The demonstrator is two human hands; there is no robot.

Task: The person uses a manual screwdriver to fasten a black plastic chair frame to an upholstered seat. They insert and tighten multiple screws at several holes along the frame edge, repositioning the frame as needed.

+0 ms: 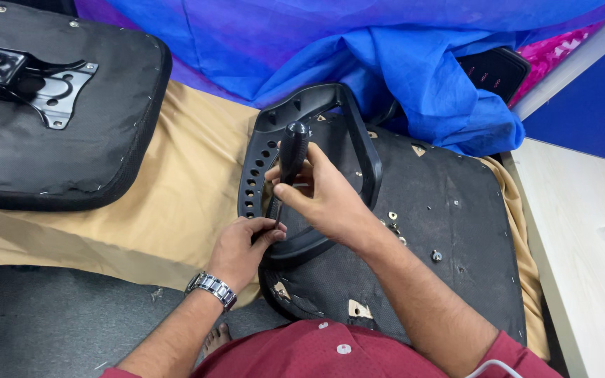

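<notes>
A black plastic chair armrest frame [309, 112] with a row of holes stands upright on the underside of a black chair seat [442, 210]. My right hand [327, 199] grips a black-handled screwdriver [290, 150], its shaft pointing down toward the base of the armrest. My left hand [241, 246], with a metal wristwatch, pinches the lower edge of the armrest near the screwdriver tip. The tip itself is hidden by my fingers. A bolt [436, 256] sticks up from the seat underside to the right.
A second upturned chair seat [106, 126] with a metal mounting plate [50, 87] lies at the upper left on a tan cloth [183, 189]. Blue fabric [400, 63] is heaped behind. A pale table edge [582, 245] runs along the right.
</notes>
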